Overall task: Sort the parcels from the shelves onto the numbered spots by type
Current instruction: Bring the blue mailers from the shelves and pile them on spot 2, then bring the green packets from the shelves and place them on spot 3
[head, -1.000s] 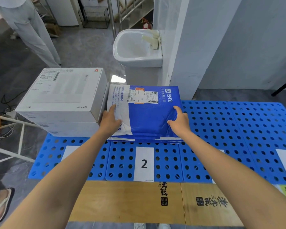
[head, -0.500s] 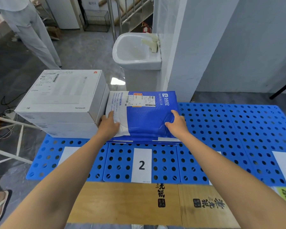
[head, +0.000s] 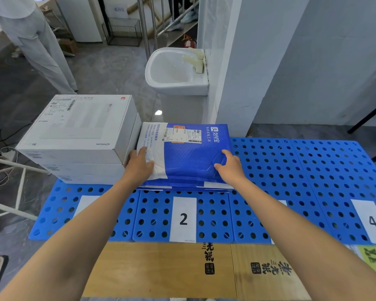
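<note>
A blue and white padded parcel (head: 191,155) lies on top of a stack of similar mailers at the back of the spot labelled 2 (head: 183,219) on the blue perforated mat (head: 291,170). My left hand (head: 139,166) grips its near left corner, thumb on the white part and fingers over the edge. At the near right corner my right hand (head: 230,168) holds it too, with thumb and forefinger on the blue face. Three stacked white boxes (head: 78,127) stand just left of the parcel on the first spot.
The label 4 (head: 373,221) lies at the mat's right end. Flat cardboard (head: 161,268) covers the floor in front of the mat. A white sink (head: 174,70) and pillar stand behind, a person (head: 35,46) at far left, and a white metal frame (head: 13,174) to the left.
The view has shifted slightly. Both hands stay on the parcel's near corners and the parcel stays on the stack.
</note>
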